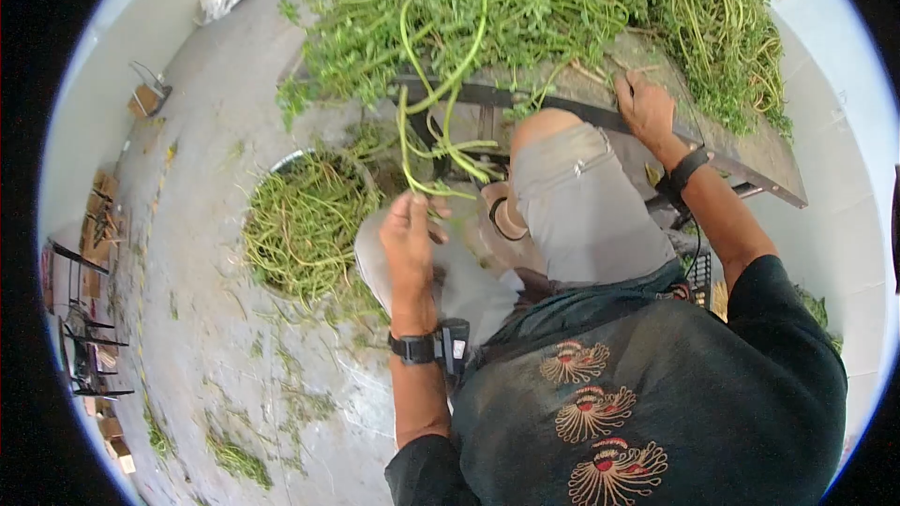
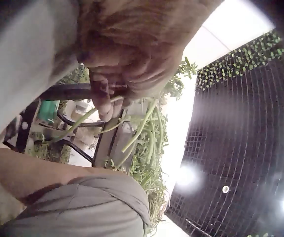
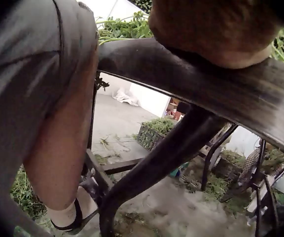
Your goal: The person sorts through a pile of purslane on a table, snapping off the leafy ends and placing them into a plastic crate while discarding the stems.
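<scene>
My left hand [image 1: 409,239] is raised over my left thigh and pinches a few long green stems [image 1: 457,94] between thumb and fingers. The stems loop upward and overlap the table's front edge in the head view. In the left wrist view, part of a stem [image 2: 78,126] sticks out past the fingertips. My right hand [image 1: 647,112] rests on the table edge [image 1: 750,164], its fingertips near some loose pale stalks [image 1: 583,70]. The right wrist view shows the heel of that hand on the edge, with its fingers hidden. A large heap of leafy greens [image 1: 497,19] covers the tabletop.
On the floor to my left stands a round tub [image 1: 309,225] full of green stems. Scattered stems [image 1: 239,459] lie across the concrete floor. Dark metal table legs [image 3: 152,163] stand close to my knees. Black racks [image 1: 84,347] line the left wall.
</scene>
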Demonstrator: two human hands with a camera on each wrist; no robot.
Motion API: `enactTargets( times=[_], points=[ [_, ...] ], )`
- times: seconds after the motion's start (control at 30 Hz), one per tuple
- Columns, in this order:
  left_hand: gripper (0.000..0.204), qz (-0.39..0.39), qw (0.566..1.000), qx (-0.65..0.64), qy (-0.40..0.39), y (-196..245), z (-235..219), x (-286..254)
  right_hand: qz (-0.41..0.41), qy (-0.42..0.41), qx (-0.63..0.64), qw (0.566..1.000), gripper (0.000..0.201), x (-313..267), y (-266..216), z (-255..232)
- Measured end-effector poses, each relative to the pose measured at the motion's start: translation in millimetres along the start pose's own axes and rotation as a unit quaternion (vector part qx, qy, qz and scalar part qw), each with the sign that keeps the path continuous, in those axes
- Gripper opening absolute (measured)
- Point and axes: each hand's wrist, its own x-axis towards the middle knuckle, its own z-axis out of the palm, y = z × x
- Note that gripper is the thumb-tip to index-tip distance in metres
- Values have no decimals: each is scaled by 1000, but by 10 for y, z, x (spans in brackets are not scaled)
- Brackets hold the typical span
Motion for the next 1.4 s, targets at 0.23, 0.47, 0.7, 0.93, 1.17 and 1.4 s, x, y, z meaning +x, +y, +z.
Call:
enactTargets(
  times=[0.23, 0.47, 0.7, 0.93, 1.17, 1.4],
  points=[
    [30, -34, 999, -20, 0, 129, 15, -66, -24, 4, 77, 997, 36, -25, 59, 35],
    [33, 230, 871, 403, 160, 1020, 367, 313, -73, 58, 408, 908, 23, 588, -782, -709],
    [39, 321, 798, 510, 9, 908, 1106, 920, -280, 47, 251, 925, 45, 779, -1003, -325],
    [27, 263, 823, 504, 12, 755, 1179, 1030, -270, 37, 311, 910, 40, 758, -967, -167],
    [13, 230, 914, 334, -19, 1059, 1168, 616, -183, 7, 459, 869, 26, 510, -909, -448],
    [8, 170, 905, 344, -182, 893, 1008, 232, 18, -344, 791, 505, 39, 443, -1095, -576]
  ],
)
